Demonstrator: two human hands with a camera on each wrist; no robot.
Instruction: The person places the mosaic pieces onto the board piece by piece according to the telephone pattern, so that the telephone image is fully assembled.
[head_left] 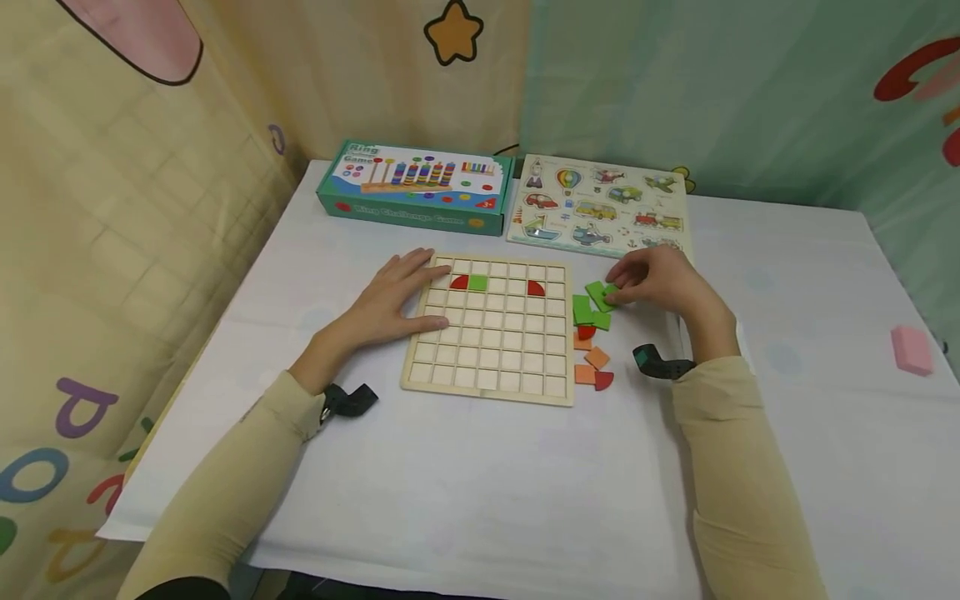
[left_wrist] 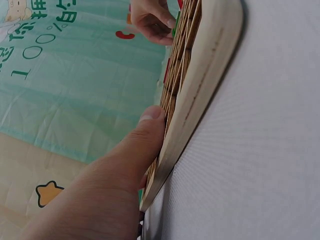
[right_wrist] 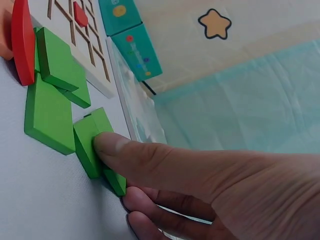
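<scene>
A wooden grid board (head_left: 489,339) lies on the table, with two red quarter-circle tiles and one green square tile (head_left: 477,283) in its cells. My left hand (head_left: 385,302) rests along the board's left side, fingers extended and the thumb (left_wrist: 150,122) on its edge. To the right of the board my right hand (head_left: 660,282) pinches a green tile (right_wrist: 87,145) between thumb and fingers. That tile overlaps another green piece beneath it. More green tiles (right_wrist: 50,117) lie close by, and a red quarter-circle tile (right_wrist: 23,42) stands beside them.
Orange tiles (head_left: 597,357) and red quarter-circles lie right of the board. Behind it are a green ring game box (head_left: 416,217) and a vehicle picture puzzle (head_left: 555,212). A pink block (head_left: 912,350) sits at the far right. Printed curtains stand around the table.
</scene>
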